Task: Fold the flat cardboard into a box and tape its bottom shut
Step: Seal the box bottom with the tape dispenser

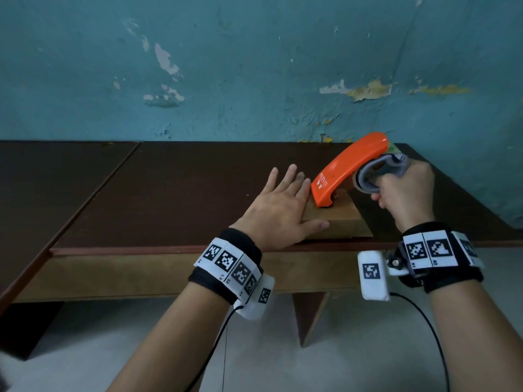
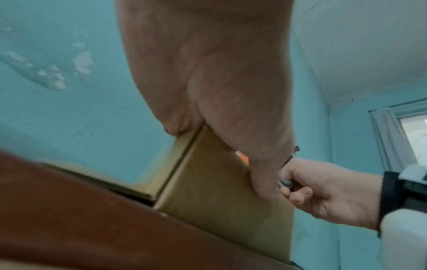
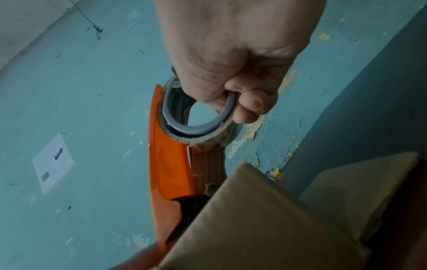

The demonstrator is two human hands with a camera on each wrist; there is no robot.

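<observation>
Wrist bands [image 1: 229,269] with printed markers sit nearest the head camera, on both forearms. Left hand [image 1: 278,210] lies flat, fingers straight and spread, pressing the cardboard box [image 1: 336,220] down near the front edge of the dark worktop [image 1: 169,193]. Right hand [image 1: 405,190] is curled round the grey ring handle of the orange tape dispenser [image 1: 346,172], whose nose rests on the box's upper face.

Risks, as I judge them: the left fingertips lie just beside the dispenser's nose, where the toothed cutter seen in the right wrist view sits, so a pull toward that hand could nick them. The box is small and light; if the palm's pressure eases, the dispenser may drag it along and the tape would wrinkle or miss the seam. A loose flap [image 3: 360,184] stands up at the box's side and could spring.

Hard to tell: the seam itself is covered by hand and dispenser; whether any tape is already stuck down cannot be made out. Wrist views are blurred, and the box's far side is hidden.
</observation>
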